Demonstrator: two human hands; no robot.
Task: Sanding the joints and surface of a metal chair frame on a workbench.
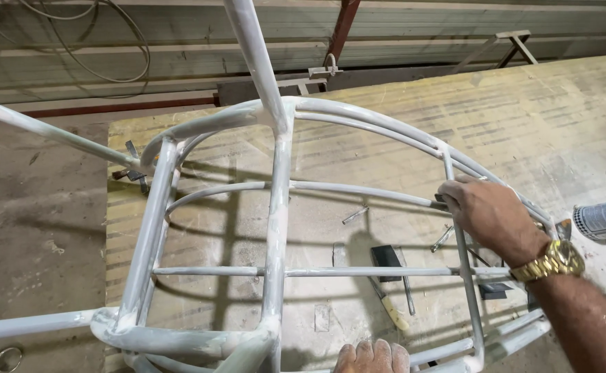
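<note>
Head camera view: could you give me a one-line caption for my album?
Right hand grips a curved rod of a grey-painted metal frame on a workbench; left hand rests at its near edge.

— Where is the metal frame (pixel 275 207) sitting?
— It is lying on the board (pixel 559 117), under both hands. The right hand (pixel 489 214) is resting on a rail; the left hand (pixel 372 357) is sitting nearer the body.
— What is lying around them?
— Loose tools (pixel 389 276) are lying between the hands; a spray can (pixel 603 219) is lying right of the right hand.

Bare forearms, no sleeves; chunky gold wristwatch (pixel 556 261) on the right wrist
</note>
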